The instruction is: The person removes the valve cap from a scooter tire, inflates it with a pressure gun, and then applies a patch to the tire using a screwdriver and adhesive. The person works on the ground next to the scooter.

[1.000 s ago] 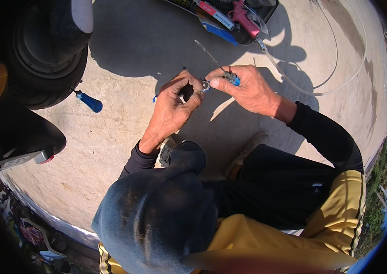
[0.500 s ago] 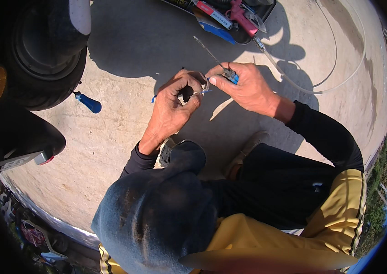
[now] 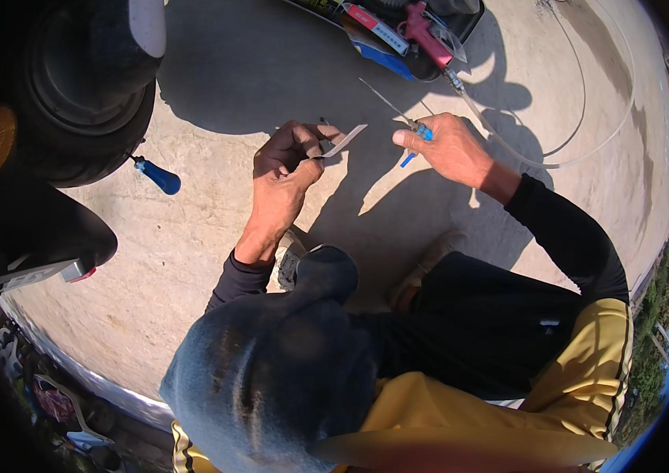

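Observation:
My left hand (image 3: 283,173) is closed, pinching a thin pale strip (image 3: 348,141) between thumb and fingers; its free end points up and right. My right hand (image 3: 454,150), to the right and apart from the strip, is closed round a blue-handled tool (image 3: 424,132) with a thin metal shaft (image 3: 382,98) that points up and left. Just below the right fingertips shows a small blue piece (image 3: 408,161); whether the fingers hold it I cannot tell. Another tool with a blue handle (image 3: 158,176) sticks out from the black tyre (image 3: 106,150) on the left.
At the top, a dark tray (image 3: 472,24) holds a pink air gun (image 3: 426,38) and a red-and-white box (image 3: 378,29). A clear hose (image 3: 508,150) curves from the gun across the concrete floor (image 3: 192,236) at right. A dark vehicle part (image 3: 58,236) juts in from the left.
My hands have moved apart, the left one down and left, the right one rightward. The strip now stands free of the right hand, and the blue piece has come away from beside the strip.

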Available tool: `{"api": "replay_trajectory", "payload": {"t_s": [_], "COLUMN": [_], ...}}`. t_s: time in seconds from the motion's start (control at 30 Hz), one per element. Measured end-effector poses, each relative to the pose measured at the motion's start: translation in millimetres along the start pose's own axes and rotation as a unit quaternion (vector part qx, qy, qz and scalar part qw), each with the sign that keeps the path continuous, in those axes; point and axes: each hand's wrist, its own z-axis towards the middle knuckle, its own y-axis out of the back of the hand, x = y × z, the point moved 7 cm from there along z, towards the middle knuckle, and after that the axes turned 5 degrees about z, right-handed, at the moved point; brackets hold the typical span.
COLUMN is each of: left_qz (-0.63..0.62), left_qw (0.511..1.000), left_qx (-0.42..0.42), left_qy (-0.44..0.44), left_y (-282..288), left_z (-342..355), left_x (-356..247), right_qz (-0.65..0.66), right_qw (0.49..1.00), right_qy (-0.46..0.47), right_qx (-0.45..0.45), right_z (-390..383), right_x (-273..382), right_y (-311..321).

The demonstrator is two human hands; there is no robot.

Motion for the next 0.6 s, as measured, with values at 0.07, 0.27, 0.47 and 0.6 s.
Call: {"api": "replay_trajectory", "payload": {"t_s": [0.07, 0.27, 0.47, 0.6], "left_qz": [-0.003, -0.019, -0.016, -0.015], "left_qw": [1.0, 1.0, 0.999, 0.999], "left_qx": [0.001, 0.0, 0.006, 0.008], "left_qy": [0.005, 0.016, 0.028, 0.03], "left_y": [0, -3, -6, -7], "left_z": [1, 2, 4, 4], "left_x": [3, 12, 22, 24], "right_qz": [0.019, 0.202, 0.39, 0.341], "right_qw": [1.0, 0.975, 0.914, 0.935], "right_qy": [0.02, 0.067, 0.026, 0.045], "right_qx": [0.006, 0.066, 0.105, 0.085], "right_z": [-2, -6, -15, -13], "right_x": [9, 40, 49, 54], "right_y": [-3, -9, -14, -15]}}
